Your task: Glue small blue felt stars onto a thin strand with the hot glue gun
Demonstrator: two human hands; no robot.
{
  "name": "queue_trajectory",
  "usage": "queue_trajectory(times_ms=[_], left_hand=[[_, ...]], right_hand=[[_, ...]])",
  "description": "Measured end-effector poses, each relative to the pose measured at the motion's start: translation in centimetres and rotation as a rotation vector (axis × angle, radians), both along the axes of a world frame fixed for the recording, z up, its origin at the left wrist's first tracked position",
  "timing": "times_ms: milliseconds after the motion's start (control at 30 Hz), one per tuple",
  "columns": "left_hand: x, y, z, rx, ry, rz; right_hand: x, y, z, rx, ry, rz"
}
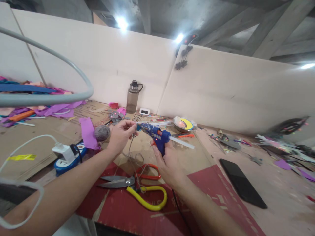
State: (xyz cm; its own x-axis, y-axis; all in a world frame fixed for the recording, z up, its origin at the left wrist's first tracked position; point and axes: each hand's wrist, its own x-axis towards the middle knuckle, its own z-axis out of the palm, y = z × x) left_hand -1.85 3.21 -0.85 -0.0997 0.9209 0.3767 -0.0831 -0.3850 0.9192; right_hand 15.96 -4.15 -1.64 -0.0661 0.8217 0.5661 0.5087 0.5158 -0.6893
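Observation:
My right hand (pixel 168 160) is wrapped round the handle of a blue glue gun (pixel 157 136), with a white glue stick (pixel 182 143) poking out of its back. The gun's nozzle points left at the fingertips of my left hand (pixel 121 136), which pinch grey yarn (pixel 133 141). What else those fingertips may hold is too small to tell. The yarn hangs down in loose loops over scissors (pixel 118 182) with one red and one yellow handle, lying on the cardboard below my hands. A grey yarn ball (pixel 102 132) sits just left of my left hand.
A bottle (pixel 132 100) and small white clock (pixel 144 111) stand by the back panel. A bowl (pixel 183 124) lies behind the gun. To the right is a black phone (pixel 242 183); to the left, a power strip (pixel 70 159), purple felt (pixel 88 132) and a grey hoop (pixel 83 82).

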Motion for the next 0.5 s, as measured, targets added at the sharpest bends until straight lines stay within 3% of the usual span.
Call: queue_trajectory(times_ms=[500], left_hand=[[0.03, 0.11, -0.3, -0.013, 0.004, -0.001]], right_hand=[[-0.27, -0.21, 0.12, -0.002, -0.01, -0.031]])
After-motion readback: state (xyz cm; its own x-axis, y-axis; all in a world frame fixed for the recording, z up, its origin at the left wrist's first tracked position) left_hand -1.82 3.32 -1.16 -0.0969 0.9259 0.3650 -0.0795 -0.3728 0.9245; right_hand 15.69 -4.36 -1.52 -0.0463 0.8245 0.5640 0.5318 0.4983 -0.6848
